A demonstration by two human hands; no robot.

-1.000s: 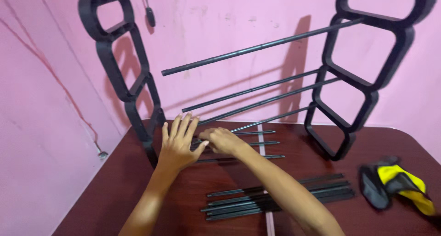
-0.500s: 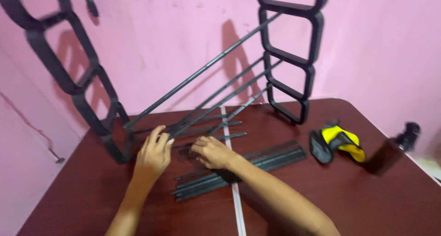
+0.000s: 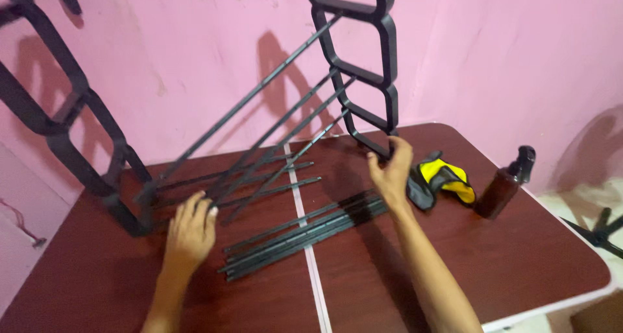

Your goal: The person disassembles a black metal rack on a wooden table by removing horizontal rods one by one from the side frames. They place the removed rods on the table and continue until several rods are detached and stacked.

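**Kid:** Head camera looks down at a dark red table (image 3: 519, 261). What are the hands doing?

**Helper:** Right hand (image 3: 391, 173) reaches up to the bottom of the right black side frame (image 3: 363, 60), the tall one with loop shapes. Its fingers curl around the lowest loop, so it looks like it holds the frame. Left hand (image 3: 189, 232) lies flat on the table, fingers spread, holding nothing. It rests on the near ends of the thin black rods (image 3: 259, 116) that slant down from that frame.

**Kid:** Where is the other frame?

**Helper:** Left side frame (image 3: 65, 129) stands far to the left of the right frame, by the pink wall (image 3: 195, 60). I cannot tell if the slanting rods are plugged into it.

**Kid:** And the loose sticks?

**Helper:** A bundle of spare rods (image 3: 302, 232) lies flat, just in front of the right frame, between the two hands.

**Kid:** What could go wrong?

**Helper:** I think the right frame could tip, since only one hand steadies it. Then the slanting rods could pop out. The spare rods could also roll if an arm bumps them. A brown spray bottle (image 3: 503, 184) and a yellow and grey cloth pouch (image 3: 441, 180) sit just right of the frame, and a swinging frame could knock the bottle over.
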